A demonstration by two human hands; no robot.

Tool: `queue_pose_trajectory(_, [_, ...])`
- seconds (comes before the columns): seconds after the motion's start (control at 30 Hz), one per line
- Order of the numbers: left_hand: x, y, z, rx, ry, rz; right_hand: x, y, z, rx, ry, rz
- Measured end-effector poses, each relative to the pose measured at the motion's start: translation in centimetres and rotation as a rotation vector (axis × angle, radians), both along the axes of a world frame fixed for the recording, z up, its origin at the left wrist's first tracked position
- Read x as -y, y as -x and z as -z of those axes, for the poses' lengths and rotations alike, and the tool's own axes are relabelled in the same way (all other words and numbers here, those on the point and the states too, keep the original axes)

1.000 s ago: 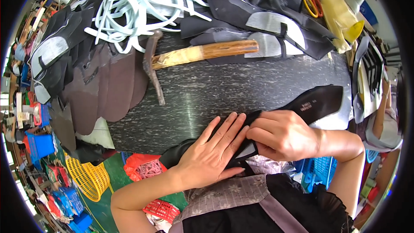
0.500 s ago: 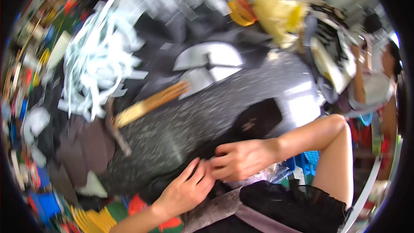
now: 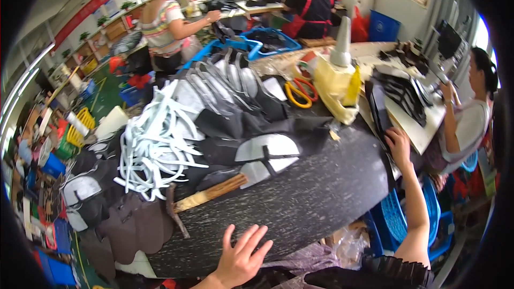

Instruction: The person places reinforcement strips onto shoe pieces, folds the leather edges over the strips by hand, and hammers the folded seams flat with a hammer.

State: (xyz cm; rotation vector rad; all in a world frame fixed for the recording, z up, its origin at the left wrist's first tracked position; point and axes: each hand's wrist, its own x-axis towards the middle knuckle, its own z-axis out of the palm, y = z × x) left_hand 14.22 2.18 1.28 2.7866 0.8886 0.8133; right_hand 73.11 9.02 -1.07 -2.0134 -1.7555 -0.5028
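My left hand (image 3: pixel 243 257) is open above the near edge of the dark speckled tabletop (image 3: pixel 300 203), fingers spread and holding nothing. My right hand (image 3: pixel 399 147) reaches out to the right edge of the table. Its bent fingers grip the near end of a long black piece (image 3: pixel 379 109) that looks like cut fabric or leather; the thumb is partly hidden. A hammer with a worn wooden handle (image 3: pixel 211 192) lies left of centre. Just behind it are white half-round pieces with black bands (image 3: pixel 267 149).
Pale strips (image 3: pixel 155 142) are heaped at the left, with dark brown cut pieces (image 3: pixel 147 227) nearer me. Orange-handled scissors (image 3: pixel 301 93) lie beside a yellow-wrapped container with a grey cone (image 3: pixel 341 45). Blue baskets (image 3: pixel 393 217) stand below my right arm. Another person (image 3: pixel 466 112) sits at the right.
My hands have parted from the black piece they worked on together near me. The right hand has reached far right; the left has opened. The view has tilted up, showing more of the room.
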Motion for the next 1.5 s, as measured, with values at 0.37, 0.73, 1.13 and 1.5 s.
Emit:
queue_pose_trajectory(0.37, [-13.1,-5.4,-0.6,-0.218,-0.152,-0.109,-13.2,30.5,-4.7,-0.367,0.235,-1.102])
queue_pose_trajectory(0.73, [-13.4,3.2,-1.8,0.136,-0.327,-0.170,2.3,35.5,-2.2,-0.176,0.264,-1.527])
queue_pose_trajectory(1.13, [-20.3,14.5,-12.0,1.327,0.122,-0.260,2.3,39.3,-3.6,-0.256,0.444,-1.449])
queue_pose_trajectory(1.5, [0.7,3.7,-6.4,0.094,0.099,-0.034,4.7,36.9,-7.0,-0.998,0.417,-1.461])
